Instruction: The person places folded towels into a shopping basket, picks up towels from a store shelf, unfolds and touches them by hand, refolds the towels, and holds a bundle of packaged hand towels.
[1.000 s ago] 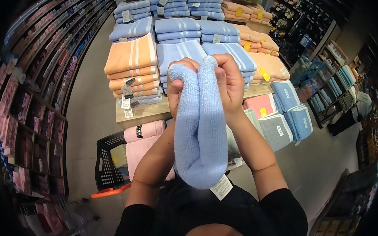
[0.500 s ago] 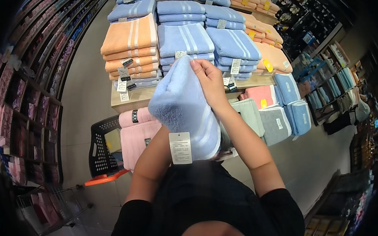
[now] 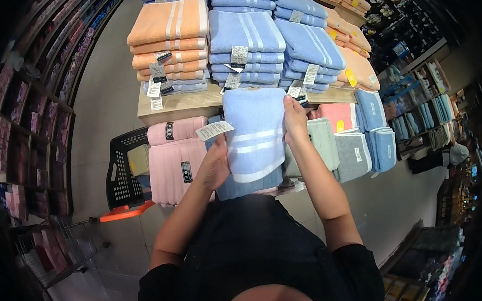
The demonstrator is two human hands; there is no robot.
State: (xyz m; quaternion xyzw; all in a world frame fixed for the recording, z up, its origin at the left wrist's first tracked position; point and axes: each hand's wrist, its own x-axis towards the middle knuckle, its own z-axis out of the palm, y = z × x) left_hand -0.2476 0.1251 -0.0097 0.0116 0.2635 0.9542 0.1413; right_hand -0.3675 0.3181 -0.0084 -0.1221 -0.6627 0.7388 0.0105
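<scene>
A folded light blue towel (image 3: 255,128) with white stripes is held up between my two hands, its striped end toward my body. My left hand (image 3: 215,164) is at the towel's lower left edge, fingers partly behind it. On the upper right edge my right hand (image 3: 295,119) grips the towel between thumb and fingers. A white paper tag (image 3: 215,130) sticks out from the towel's left side. Just beyond it are stacks of blue towels (image 3: 245,31) and a stack of orange towels (image 3: 166,21) on a wooden display (image 3: 195,101).
Pink towels (image 3: 177,167) lie in front of the display, beside a black basket (image 3: 123,166) with an orange handle. Grey (image 3: 353,154) and dark blue towels (image 3: 382,148) are at the right. A wire cart (image 3: 66,252) stands lower left; shelves (image 3: 39,144) line the left side.
The towel has gone from a bent, bunched shape to a flat folded rectangle with its stripes showing. My left hand, hidden behind it half a second ago, now shows at its left edge.
</scene>
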